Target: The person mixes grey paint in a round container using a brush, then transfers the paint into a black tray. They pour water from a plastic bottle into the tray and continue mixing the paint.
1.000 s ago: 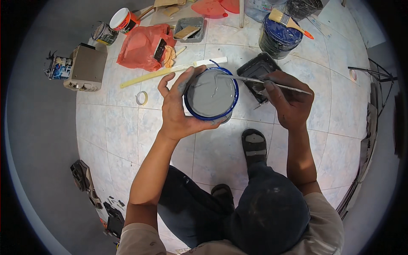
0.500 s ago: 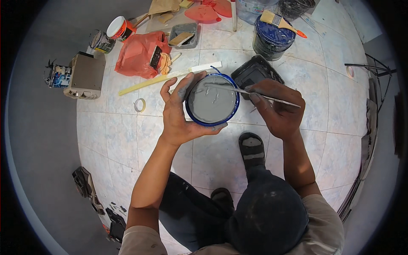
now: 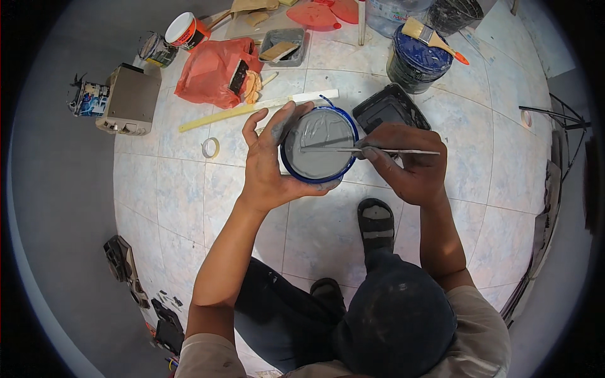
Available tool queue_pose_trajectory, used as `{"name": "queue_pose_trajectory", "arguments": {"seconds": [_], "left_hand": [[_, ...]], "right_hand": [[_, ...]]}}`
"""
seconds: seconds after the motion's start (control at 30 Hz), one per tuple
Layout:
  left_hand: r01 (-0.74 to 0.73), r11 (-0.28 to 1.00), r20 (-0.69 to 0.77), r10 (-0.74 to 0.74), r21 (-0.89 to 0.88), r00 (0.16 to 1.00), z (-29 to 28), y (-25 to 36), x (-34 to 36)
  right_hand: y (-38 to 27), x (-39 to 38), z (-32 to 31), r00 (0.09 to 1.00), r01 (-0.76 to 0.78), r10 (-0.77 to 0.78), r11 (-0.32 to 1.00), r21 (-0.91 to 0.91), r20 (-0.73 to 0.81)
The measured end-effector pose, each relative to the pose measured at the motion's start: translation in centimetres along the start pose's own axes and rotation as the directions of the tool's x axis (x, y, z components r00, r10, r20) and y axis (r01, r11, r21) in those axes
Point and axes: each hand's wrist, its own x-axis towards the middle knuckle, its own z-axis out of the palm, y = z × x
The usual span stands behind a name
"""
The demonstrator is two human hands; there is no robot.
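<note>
My left hand [image 3: 268, 167] is wrapped round the side of a round blue-rimmed container [image 3: 318, 167] full of thick grey paste, with grey smears on my fingertips. My right hand [image 3: 406, 164] is closed on a thin flat stick [image 3: 425, 152], which lies across the paste from the right, its tip in the grey surface near the middle-left. Ridges and streaks mark the paste above the stick. Just behind my right hand is a black rectangular tray [image 3: 387, 107] on the tiled floor [image 3: 315, 233].
A lidded bucket [image 3: 416, 66] carries a paintbrush [image 3: 435, 39] at back right. A red bag [image 3: 214, 72], grey tub [image 3: 290, 53], yellow strip [image 3: 208, 120] and tape roll [image 3: 210, 147] lie behind and left. A metal case [image 3: 126, 101] stands left; a black metal frame [image 3: 564, 123] is at right.
The stick has moved down across the paste and now lies more level. My right hand has shifted left, closer to the container, and the ridges in the paste have changed.
</note>
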Motion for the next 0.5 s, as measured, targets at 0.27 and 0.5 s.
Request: {"name": "queue_pose_trajectory", "arguments": {"seconds": [0.27,0.5], "left_hand": [[-0.115,0.993,0.005,0.115,0.026,0.993,0.1,-0.6,0.9],[-0.133,0.991,-0.044,0.133,-0.001,0.99,1.3,-0.4,1.7]], "right_hand": [[0.5,0.1,0.5,0.975,0.103,-0.13,0.983,-0.151,-0.181],[0.7,-0.4,1.9,0.926,0.046,-0.021,0.997,0.057,-0.377]]}}
